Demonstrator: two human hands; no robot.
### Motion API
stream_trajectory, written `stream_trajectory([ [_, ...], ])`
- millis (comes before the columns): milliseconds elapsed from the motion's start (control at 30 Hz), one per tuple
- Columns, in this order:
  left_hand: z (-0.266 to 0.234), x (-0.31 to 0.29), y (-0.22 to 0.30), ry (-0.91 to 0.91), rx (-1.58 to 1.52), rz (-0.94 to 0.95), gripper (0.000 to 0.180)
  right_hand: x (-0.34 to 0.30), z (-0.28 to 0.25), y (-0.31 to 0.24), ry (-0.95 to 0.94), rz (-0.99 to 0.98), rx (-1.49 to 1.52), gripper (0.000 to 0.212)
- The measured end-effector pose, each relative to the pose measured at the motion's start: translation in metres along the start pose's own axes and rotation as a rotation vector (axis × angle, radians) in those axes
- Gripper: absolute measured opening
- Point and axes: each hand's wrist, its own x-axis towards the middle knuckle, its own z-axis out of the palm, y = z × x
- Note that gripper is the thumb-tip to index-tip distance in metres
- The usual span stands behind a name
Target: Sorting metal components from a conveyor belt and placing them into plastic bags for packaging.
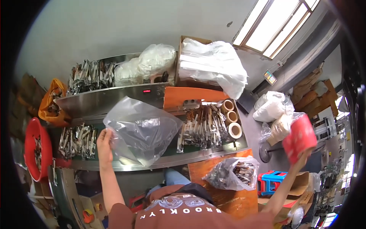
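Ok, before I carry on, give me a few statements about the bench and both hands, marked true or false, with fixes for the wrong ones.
1. The left hand holds the clear bag. True.
2. The right hand is empty. False: the right hand holds a red object, too blurred to identify.
3. Three rolls stand near the right end of the bench. True.
4. The filled bag is in the red tub. False: the filled bag lies on the wooden board.
5. The orange bag is to the left of the clear bag. True.
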Motion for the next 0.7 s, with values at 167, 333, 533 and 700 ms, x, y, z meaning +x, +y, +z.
stream_trajectory([
  [167, -0.012, 0.028, 0.006, -0.038, 0.058, 0.002, 0.011, 0.063, 0.255, 0.025, -0.377, 0.034, 0.053, 0.052],
  [333, -0.025, 0.026, 0.032, 0.149, 0.167, 0.022, 0.013, 0.034, 0.463, 0.048, -0.521, -0.568, -0.236, 0.036],
  [533, -0.040, 0.020, 0.021, 0.331, 0.110, -0.069, 0.016, -0.036, 0.566, 0.128, -0.823, -0.467, -0.788, 0.050],
  [700, -0.013, 0.023, 0.022, 0.325, 0.071, -0.094, 0.015, -0.058, 0.575, 0.203, -0.893, -0.467, -1.046, 0.053],
])
